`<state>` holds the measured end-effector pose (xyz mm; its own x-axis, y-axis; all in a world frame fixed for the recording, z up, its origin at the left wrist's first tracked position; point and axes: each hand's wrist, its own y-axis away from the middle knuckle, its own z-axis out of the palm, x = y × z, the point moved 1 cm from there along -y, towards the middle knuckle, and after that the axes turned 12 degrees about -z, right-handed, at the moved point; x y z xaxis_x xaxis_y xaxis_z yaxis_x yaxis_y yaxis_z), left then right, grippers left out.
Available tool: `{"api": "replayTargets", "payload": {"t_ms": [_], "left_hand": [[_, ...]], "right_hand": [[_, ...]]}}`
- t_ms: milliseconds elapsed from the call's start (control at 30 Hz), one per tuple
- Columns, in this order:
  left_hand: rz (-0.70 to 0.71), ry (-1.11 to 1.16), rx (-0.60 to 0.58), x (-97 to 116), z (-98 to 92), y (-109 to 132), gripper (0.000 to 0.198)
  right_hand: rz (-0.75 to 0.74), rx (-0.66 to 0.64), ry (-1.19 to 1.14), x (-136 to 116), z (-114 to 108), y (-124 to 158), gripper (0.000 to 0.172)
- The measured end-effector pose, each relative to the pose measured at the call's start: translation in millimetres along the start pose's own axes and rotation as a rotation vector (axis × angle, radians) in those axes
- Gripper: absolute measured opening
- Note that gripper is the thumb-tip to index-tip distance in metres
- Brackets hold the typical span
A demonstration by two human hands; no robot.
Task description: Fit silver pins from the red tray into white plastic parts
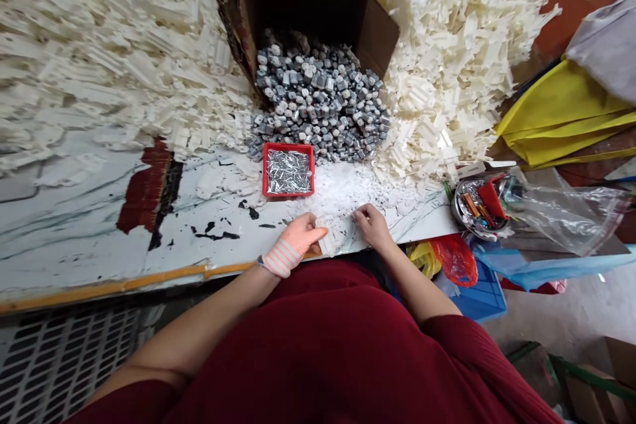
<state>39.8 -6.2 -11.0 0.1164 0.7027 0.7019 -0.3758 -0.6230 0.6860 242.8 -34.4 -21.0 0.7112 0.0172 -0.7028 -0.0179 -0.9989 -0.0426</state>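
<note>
My left hand (pixel 293 244), in a pale orange striped glove, grips a small white plastic part (pixel 325 238) above the table's front edge. To its right, my bare right hand (pixel 371 225) rests low over the tabletop with curled fingers. Whatever its fingertips may pinch is hidden or too small to make out. Just beyond both hands lies a scatter of small clear-white bits (pixel 342 189). A red tray (pixel 265 187) full of thin metal pins (pixel 288 171) stands behind my left hand.
A cardboard box (pixel 380 33) on its side spills grey metallic pieces (pixel 322 103). Large heaps of off-white plastic parts (pixel 99 59) flank it. At right sit a metal bowl (pixel 460 215) of odds and ends and a clear plastic bag (pixel 566 212). Wooden edging (pixel 173 279) borders the table's front.
</note>
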Motion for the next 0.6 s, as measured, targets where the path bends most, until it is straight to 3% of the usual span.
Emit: {"api": "replayTargets", "payload": {"t_ms": [100, 233, 400, 600], "left_hand": [[0.045, -0.088, 0.024, 1, 1.5, -1, 0.025], [0.019, -0.108, 0.037, 8, 2.6, 6, 0.026], [0.004, -0.053, 0.032, 15, 3.1, 12, 0.029], [-0.045, 0.059, -0.100, 14, 4.7, 11, 0.029]], "right_hand": [[-0.089, -0.072, -0.229, -30, 5, -8, 0.017], [-0.119, -0.147, -0.208, -55, 12, -12, 0.014], [-0.110, -0.104, -0.244, -57, 15, -12, 0.013], [-0.066, -0.059, -0.228, -59, 16, -12, 0.013]]}}
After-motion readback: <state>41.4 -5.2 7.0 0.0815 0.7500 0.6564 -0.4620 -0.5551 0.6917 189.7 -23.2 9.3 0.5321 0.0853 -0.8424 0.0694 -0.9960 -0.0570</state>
